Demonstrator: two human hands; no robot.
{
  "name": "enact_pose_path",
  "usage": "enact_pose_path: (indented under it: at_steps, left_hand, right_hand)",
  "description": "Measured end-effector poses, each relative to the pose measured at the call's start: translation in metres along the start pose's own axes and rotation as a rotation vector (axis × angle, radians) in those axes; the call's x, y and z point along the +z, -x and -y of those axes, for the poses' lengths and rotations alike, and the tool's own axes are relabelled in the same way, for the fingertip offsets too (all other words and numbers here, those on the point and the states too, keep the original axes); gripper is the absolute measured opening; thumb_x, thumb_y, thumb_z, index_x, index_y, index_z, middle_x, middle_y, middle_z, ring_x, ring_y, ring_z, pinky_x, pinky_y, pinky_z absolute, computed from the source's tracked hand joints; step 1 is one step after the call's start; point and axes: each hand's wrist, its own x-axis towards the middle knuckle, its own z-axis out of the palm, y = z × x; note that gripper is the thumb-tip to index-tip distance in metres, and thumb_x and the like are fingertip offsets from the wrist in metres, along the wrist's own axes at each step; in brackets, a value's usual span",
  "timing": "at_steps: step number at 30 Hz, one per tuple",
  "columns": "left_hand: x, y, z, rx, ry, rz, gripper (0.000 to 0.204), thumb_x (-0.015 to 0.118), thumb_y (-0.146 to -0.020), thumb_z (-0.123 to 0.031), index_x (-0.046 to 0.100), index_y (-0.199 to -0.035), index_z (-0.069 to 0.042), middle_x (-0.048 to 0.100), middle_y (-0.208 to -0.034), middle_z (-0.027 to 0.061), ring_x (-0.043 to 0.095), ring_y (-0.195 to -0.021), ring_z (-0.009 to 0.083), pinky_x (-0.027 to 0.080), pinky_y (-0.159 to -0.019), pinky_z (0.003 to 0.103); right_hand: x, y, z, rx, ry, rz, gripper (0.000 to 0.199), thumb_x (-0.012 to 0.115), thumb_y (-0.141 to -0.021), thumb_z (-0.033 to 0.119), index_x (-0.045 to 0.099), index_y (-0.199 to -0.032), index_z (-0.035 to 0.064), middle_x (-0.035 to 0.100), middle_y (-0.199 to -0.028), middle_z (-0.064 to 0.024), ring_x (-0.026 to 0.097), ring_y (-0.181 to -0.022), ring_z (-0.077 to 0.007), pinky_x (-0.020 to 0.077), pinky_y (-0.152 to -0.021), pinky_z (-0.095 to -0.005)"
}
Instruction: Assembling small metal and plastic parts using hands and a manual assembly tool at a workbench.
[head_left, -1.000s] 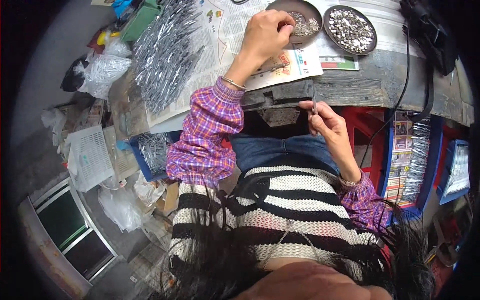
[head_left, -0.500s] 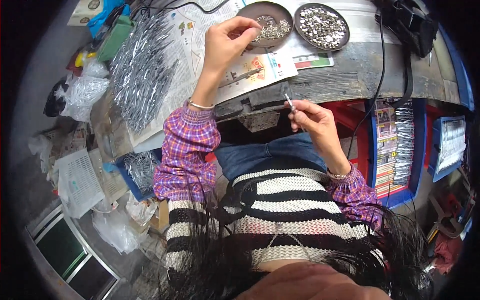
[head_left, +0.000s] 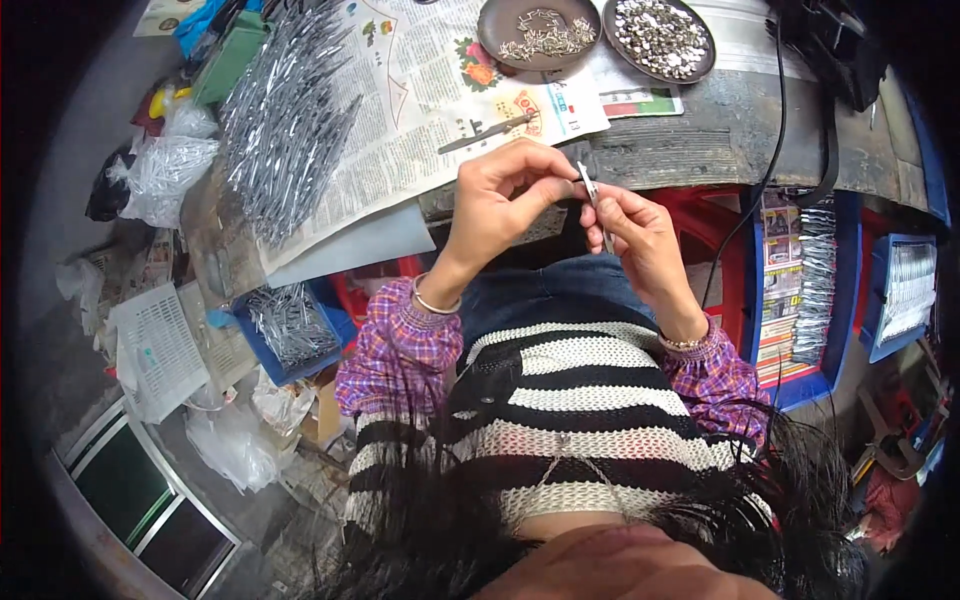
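My right hand holds a slim silvery metal piece upright between thumb and fingers, just off the table's near edge. My left hand is closed in a pinch, thumb and forefinger meeting beside that piece's upper end. Whatever sits in the left fingertips is too small to make out. Beyond the hands, a dark round dish contains small metal pins, and a second dish beside it is filled with small shiny round metal bits. A thin dark metal tool lies on the newspaper.
A large heap of slender metal pieces covers the table's left. Blue bins of similar pieces stand at the right, another bin at the lower left. A black cable hangs over the table's edge near a black device.
My left hand has come back from the pin dish, nearer to me and rightward, and now meets the metal piece in my right hand. The right hand has barely moved.
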Motion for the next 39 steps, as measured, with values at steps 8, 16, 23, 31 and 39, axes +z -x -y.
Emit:
enact_pose_path:
  at_steps: [8,16,23,31,39]
  left_hand:
    - [0.000,0.004,0.004,0.114,-0.149,-0.009,0.013,0.060,-0.078,0.011,0.062,-0.089,0.005,0.056,-0.092,0.0084,0.058,-0.081,0.0120,0.048,-0.071,0.021]
    - [0.000,0.004,0.007,0.165,-0.232,-0.085,0.012,0.063,-0.074,0.008,0.065,-0.083,0.001,0.060,-0.083,0.0059,0.059,-0.074,0.0110,0.048,-0.062,0.021]
    - [0.000,0.004,0.005,0.298,-0.432,-0.128,0.015,0.065,-0.070,0.010,0.065,-0.081,0.000,0.060,-0.080,0.0061,0.059,-0.070,0.0120,0.048,-0.061,0.022]
    - [0.001,0.009,0.002,0.371,-0.607,-0.100,0.019,0.065,-0.069,0.012,0.062,-0.085,0.001,0.061,-0.083,0.0066,0.059,-0.076,0.0143,0.048,-0.067,0.025]
    - [0.000,0.011,0.001,-0.067,-0.073,-0.154,0.016,0.066,-0.077,0.005,0.059,-0.090,0.002,0.060,-0.085,0.0033,0.059,-0.075,0.0084,0.048,-0.068,0.020]
  right_hand:
    - [0.001,0.003,-0.010,-0.047,0.087,-0.015,0.029,0.055,-0.091,0.013,0.057,-0.115,-0.0025,0.061,-0.085,-0.0053,0.056,-0.069,-0.0083,0.0489,-0.062,-0.0221]
    - [0.002,0.004,-0.012,-0.073,0.139,-0.005,0.031,0.054,-0.091,0.012,0.055,-0.119,-0.0021,0.062,-0.088,-0.0063,0.057,-0.070,-0.0086,0.0506,-0.064,-0.0223]
    - [0.003,0.004,-0.013,-0.089,0.134,0.010,0.030,0.055,-0.091,0.011,0.056,-0.118,-0.0022,0.063,-0.088,-0.0072,0.057,-0.070,-0.0082,0.0509,-0.063,-0.0219]
    - [0.009,0.004,-0.011,-0.144,0.267,-0.034,0.027,0.056,-0.089,0.008,0.059,-0.115,-0.0006,0.062,-0.084,-0.0046,0.055,-0.068,-0.0065,0.0490,-0.059,-0.0191]
    - [0.012,0.006,0.002,-0.347,0.618,-0.032,0.025,0.061,-0.084,0.003,0.063,-0.108,0.0000,0.061,-0.076,-0.0028,0.054,-0.061,-0.0054,0.0437,-0.053,-0.0185]
